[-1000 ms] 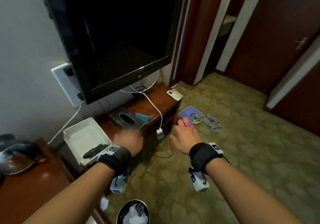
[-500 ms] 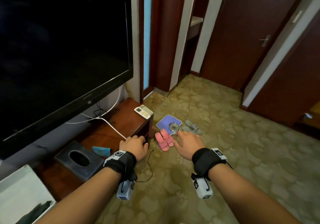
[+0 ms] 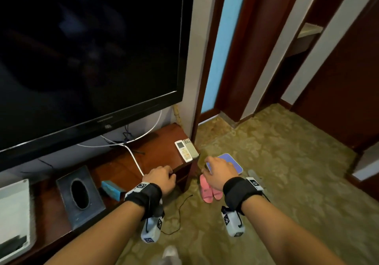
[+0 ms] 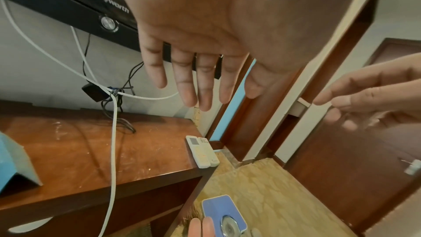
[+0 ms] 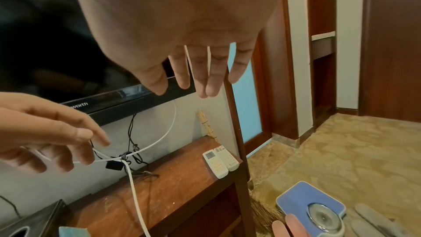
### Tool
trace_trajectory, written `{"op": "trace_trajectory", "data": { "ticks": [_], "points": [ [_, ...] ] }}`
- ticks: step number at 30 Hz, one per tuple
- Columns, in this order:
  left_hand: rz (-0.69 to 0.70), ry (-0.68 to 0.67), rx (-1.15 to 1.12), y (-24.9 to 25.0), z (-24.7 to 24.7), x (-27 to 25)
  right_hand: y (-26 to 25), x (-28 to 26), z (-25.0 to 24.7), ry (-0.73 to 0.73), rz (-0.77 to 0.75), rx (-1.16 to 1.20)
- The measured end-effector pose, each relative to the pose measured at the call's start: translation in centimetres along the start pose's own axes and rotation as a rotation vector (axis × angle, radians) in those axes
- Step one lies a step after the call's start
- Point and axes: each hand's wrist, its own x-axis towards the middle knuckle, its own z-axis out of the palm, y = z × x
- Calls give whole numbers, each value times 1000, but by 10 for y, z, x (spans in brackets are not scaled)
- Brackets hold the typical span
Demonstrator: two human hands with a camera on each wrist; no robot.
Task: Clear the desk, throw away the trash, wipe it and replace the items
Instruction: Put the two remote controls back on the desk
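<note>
Reddish-brown wood makes up the desk (image 3: 158, 156), which runs along the wall under a black television (image 3: 88, 59). On its far right corner two white remotes (image 3: 186, 150) lie side by side, touching. A white cable (image 3: 134, 158) comes from behind the television, crosses the top and hangs over the front edge. Further left sit a small blue packet (image 3: 111, 189), a dark tissue box (image 3: 80, 197) with an oval opening, and, at the picture's edge, a white tray (image 3: 14, 207) with something dark in it.

The left hand (image 3: 162, 179) hovers over the desk's front edge near the cable, fingers straight and slightly spread, holding nothing. The right hand (image 3: 220, 170) is out past the desk's end, above the floor, likewise loosely spread and empty. Below it on the patterned carpet (image 3: 287, 182) lie a blue bathroom scale (image 3: 233, 164) and a pair of pink slippers (image 3: 209, 190) just beside it. A straw broom (image 5: 206, 123) stands in the corner behind the desk.
</note>
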Motion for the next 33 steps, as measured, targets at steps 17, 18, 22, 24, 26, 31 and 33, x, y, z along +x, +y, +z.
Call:
{"op": "trace_trajectory", "data": {
  "ticks": [17,18,22,24,26,31,33],
  "points": [
    [-265,-213,-290,20,75,275,80,286,98,-335,45,190],
    [-281,-234,-300,20,79,284,81,300,107,-345,51,186],
    [-360,-246,-307,17,105,326,81,348,148,-423,40,219],
    [-362,-242,-275,17,118,346,83,368,168,-428,26,193],
    [-370,-235,-247,20,132,361,88,381,184,-425,6,163],
    [-425,-179,-152,33,162,378,102,398,211,-409,-51,184],
    [-459,-128,-130,37,167,380,107,402,215,-407,-70,214]
  ]
}}
